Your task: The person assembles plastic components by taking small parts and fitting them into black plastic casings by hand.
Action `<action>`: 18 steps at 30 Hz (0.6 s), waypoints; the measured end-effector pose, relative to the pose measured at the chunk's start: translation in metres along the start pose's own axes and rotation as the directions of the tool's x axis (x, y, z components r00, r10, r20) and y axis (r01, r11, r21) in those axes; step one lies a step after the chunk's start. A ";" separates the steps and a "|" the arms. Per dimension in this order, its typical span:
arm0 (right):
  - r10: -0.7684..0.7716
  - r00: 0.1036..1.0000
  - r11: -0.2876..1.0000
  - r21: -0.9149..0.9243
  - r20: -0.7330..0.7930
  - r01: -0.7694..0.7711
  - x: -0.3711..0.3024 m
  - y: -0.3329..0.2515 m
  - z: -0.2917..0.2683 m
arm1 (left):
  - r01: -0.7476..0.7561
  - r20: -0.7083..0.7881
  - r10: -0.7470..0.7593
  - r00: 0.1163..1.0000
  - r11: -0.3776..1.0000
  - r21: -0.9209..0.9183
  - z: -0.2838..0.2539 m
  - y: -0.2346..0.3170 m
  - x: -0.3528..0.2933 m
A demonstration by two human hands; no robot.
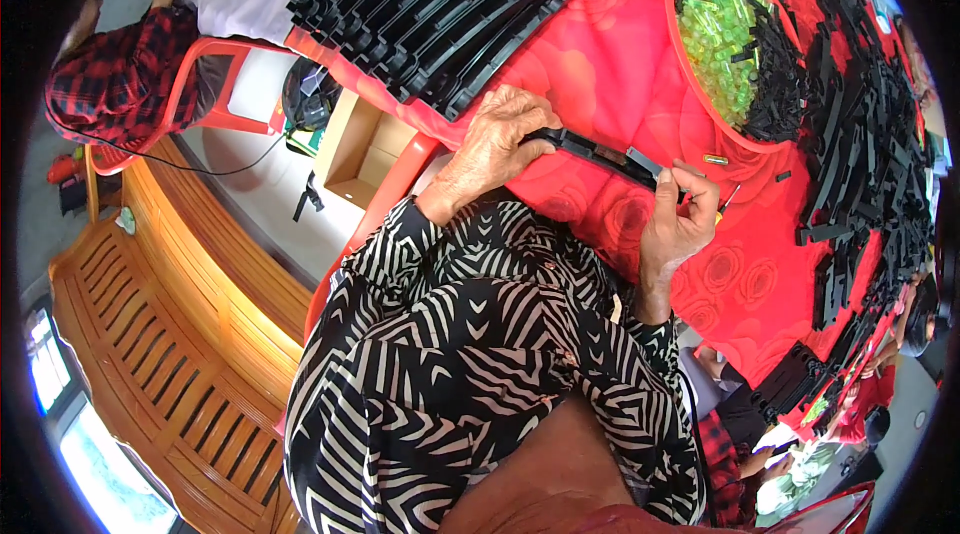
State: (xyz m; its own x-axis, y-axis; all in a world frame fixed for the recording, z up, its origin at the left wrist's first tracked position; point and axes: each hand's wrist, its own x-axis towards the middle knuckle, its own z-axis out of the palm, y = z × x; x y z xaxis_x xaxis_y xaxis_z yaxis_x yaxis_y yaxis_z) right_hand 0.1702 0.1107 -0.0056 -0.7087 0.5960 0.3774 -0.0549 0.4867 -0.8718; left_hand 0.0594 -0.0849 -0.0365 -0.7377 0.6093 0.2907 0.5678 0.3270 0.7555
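Observation:
I hold a long narrow black plastic bar (598, 152) level across my lap, at the edge of the red cloth. My left hand (497, 137) grips its left end, fingers wrapped over it. At the other end, my right hand (681, 219) pinches the bar between thumb and fingers, beside a grey piece (645, 163). A thin pointed thing (733, 198) shows just past my right fingers; whether I hold it cannot be made out. Beyond my left hand, a stack of similar black bars (430, 9) lies in rows. One small yellow-green tube (715, 160) rests near my right hand.
A red basin (683, 54) holds yellow-green clear tubes (718, 19) and small black pieces (772, 79). Loose black bars (860, 134) are heaped along the right. A wooden bench (190, 334), an open cardboard box (365, 149) and a red chair (180, 94) stand left. Other people sit nearby.

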 end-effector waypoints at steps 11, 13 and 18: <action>0.158 0.980 0.982 -0.086 -0.119 -0.168 -0.018 -0.004 -0.015 | -0.100 0.165 0.085 0.983 0.991 0.084 -0.003 0.009 0.025; 0.167 0.977 0.978 -0.102 -0.131 -0.181 -0.021 -0.003 -0.016 | -0.095 0.198 0.074 0.977 0.991 0.098 -0.002 0.017 0.027; 0.021 0.997 0.972 -0.233 -0.078 -0.039 -0.020 0.000 -0.018 | -0.104 0.237 0.076 0.968 0.989 0.108 0.002 0.027 0.026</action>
State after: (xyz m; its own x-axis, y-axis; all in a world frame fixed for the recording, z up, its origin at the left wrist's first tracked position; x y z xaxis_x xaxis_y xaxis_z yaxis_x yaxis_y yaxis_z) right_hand 0.1974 0.1103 -0.0073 -0.6524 0.6544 0.3823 0.1383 0.5987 -0.7889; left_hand 0.0565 -0.0588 -0.0099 -0.5845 0.7864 0.1999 0.6776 0.3375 0.6534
